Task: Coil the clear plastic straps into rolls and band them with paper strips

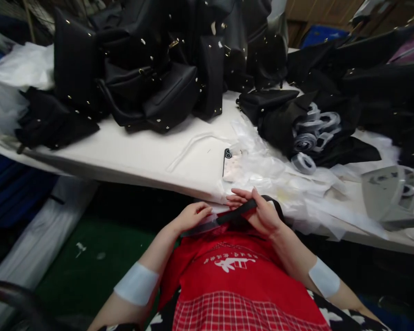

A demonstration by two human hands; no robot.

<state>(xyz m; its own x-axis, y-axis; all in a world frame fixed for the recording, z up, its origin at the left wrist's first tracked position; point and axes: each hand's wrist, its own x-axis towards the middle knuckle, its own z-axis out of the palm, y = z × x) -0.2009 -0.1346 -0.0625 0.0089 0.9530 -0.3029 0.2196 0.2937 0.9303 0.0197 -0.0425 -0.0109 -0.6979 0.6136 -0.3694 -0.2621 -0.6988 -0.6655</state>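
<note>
A black strap (237,212) stretches between my two hands, just above my lap at the table's front edge. Clear plastic film (204,226) covers its left end. The fingers of my left hand (194,216) are curled together at this film, in a pinch. Across the palm of my right hand (262,212) runs the strap, held at the thumb while the other fingers stretch out to the left. Beyond that hand the strap loops round its far side. A phone in a light case (230,166) lies on the table just ahead of my right hand.
Black bags (172,96) are heaped along the back of the white table (138,158). To the right are rolled grey strips (305,138), crumpled clear plastic (283,184) and a grey tape dispenser (382,195). White plastic bags (24,69) lie at the left.
</note>
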